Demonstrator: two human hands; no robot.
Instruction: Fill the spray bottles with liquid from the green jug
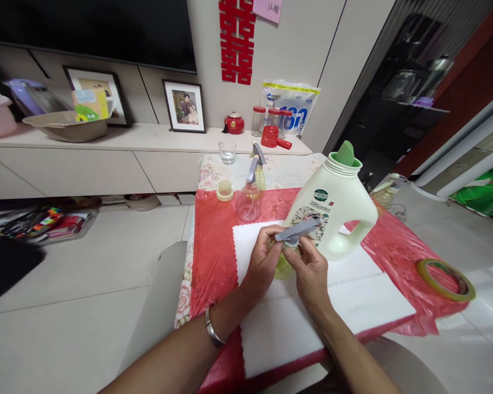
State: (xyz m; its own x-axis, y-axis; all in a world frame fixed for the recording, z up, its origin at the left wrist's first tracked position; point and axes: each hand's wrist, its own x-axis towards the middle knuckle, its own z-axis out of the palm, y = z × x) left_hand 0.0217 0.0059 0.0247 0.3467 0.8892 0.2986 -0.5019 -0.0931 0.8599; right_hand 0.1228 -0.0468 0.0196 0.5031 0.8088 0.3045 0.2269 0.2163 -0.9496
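Note:
My left hand wraps around a small spray bottle with yellow-green liquid, held over a white cloth. My right hand pinches the collar under the bottle's grey trigger head. A large white detergent jug with an open green spout stands just behind the hands. Farther back stand an empty clear pink spray bottle and another spray bottle with yellowish liquid. A small yellow cap lies to their left.
The table carries a red plastic cover. A roll of tape lies at its right edge, a glass at the far end. A chair back sits left of the table. A low cabinet with framed photos, jars and basins lines the wall.

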